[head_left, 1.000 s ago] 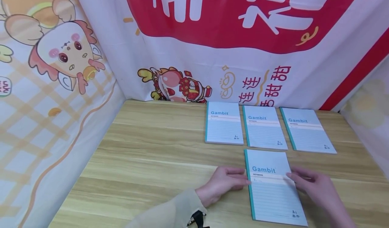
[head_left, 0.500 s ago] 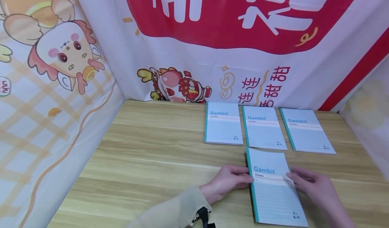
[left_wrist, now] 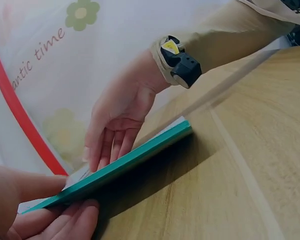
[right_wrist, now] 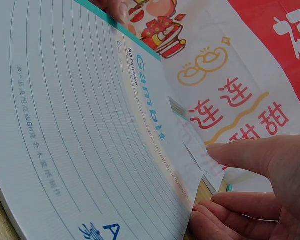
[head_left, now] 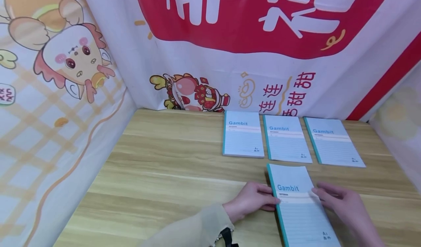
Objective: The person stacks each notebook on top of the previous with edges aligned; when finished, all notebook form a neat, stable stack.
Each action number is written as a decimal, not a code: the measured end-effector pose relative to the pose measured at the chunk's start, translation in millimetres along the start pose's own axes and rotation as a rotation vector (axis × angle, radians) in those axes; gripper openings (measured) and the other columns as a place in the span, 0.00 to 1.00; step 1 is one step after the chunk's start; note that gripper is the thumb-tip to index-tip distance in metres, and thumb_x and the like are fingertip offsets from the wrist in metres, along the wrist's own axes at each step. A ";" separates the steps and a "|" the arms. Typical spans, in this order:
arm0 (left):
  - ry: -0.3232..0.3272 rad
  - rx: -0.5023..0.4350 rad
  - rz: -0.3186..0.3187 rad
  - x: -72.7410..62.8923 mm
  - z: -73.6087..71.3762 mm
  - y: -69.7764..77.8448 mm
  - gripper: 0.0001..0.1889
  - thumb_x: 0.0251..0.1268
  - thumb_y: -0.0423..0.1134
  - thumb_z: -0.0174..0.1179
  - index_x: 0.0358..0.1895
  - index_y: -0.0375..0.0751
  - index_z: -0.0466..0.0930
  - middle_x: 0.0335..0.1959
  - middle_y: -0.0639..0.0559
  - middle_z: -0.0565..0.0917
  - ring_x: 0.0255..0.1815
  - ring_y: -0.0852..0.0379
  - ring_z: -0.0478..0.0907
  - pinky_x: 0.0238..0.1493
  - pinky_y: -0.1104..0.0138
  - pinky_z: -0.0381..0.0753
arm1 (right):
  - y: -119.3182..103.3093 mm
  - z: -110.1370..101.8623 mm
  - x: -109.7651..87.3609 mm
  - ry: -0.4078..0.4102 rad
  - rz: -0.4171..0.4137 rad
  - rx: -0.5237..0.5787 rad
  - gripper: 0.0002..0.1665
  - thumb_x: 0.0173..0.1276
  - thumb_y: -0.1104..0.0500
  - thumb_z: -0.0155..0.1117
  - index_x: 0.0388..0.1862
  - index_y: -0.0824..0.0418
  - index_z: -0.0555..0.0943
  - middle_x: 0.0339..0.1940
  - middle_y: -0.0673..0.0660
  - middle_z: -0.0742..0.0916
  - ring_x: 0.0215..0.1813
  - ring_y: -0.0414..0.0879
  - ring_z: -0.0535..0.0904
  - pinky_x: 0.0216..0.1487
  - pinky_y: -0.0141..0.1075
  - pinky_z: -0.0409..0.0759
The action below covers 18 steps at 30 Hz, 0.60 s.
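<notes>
A light blue "Gambit" notebook (head_left: pixel 304 214) with a teal spine lies at the front right, its spine side raised off the table in the left wrist view. My left hand (head_left: pixel 251 202) pinches that spine, thumb on the cover and fingers (left_wrist: pixel 82 220) beneath. Beside the opposite long edge is my right hand (head_left: pixel 343 206). Its fingertips (right_wrist: pixel 202 212) touch this edge, while the thumb stands apart from the cover in the right wrist view. Behind the held notebook, three matching notebooks lie in a row: left (head_left: pixel 243 139), middle (head_left: pixel 287 144) and right (head_left: pixel 333 146).
The wood-grain table (head_left: pixel 164 166) extends to the left of the notebooks. A printed cloth (head_left: pixel 197 57) hangs along its back edge, and a cartoon cloth (head_left: pixel 65 130) lines the left side. Another pale cloth (head_left: pixel 399 119) borders the right.
The spine side of the front notebook has risen and shifted slightly right, with my left hand following it. My right hand has stayed almost in place. The three back notebooks have not moved.
</notes>
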State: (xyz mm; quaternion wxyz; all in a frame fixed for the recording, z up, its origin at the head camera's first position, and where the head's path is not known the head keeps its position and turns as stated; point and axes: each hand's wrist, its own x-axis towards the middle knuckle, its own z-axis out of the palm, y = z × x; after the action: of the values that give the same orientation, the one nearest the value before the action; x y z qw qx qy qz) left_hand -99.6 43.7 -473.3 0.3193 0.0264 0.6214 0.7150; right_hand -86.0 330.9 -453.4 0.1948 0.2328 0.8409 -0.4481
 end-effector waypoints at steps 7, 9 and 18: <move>0.006 0.078 0.013 -0.7 4.9 -0.7 0.12 0.60 0.24 0.70 0.46 0.39 0.87 0.31 0.47 0.88 0.32 0.51 0.88 0.34 0.63 0.88 | 0.7 0.9 0.4 0.002 -0.003 -0.008 0.61 0.59 0.25 0.68 0.77 0.63 0.65 0.71 0.68 0.75 0.68 0.62 0.74 0.54 0.50 0.83; 0.008 0.089 0.011 -1.1 5.1 0.1 0.12 0.62 0.25 0.68 0.48 0.39 0.86 0.29 0.47 0.88 0.31 0.50 0.88 0.32 0.62 0.88 | 0.7 1.0 0.9 0.002 0.000 -0.005 0.61 0.58 0.25 0.68 0.77 0.63 0.65 0.70 0.68 0.75 0.68 0.63 0.73 0.55 0.52 0.82; 0.029 0.098 -0.006 -0.6 4.7 3.0 0.13 0.66 0.26 0.66 0.52 0.40 0.84 0.30 0.48 0.86 0.30 0.51 0.87 0.32 0.62 0.88 | 0.8 1.1 1.6 0.033 -0.009 -0.041 0.62 0.55 0.24 0.71 0.77 0.61 0.66 0.69 0.69 0.77 0.70 0.66 0.69 0.62 0.61 0.74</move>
State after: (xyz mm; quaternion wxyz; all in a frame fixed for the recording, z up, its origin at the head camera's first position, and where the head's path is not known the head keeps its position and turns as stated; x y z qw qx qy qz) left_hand -98.4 47.4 -469.3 0.3107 0.0300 0.6601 0.6832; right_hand -86.7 330.7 -455.4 0.1835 0.2326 0.8541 -0.4275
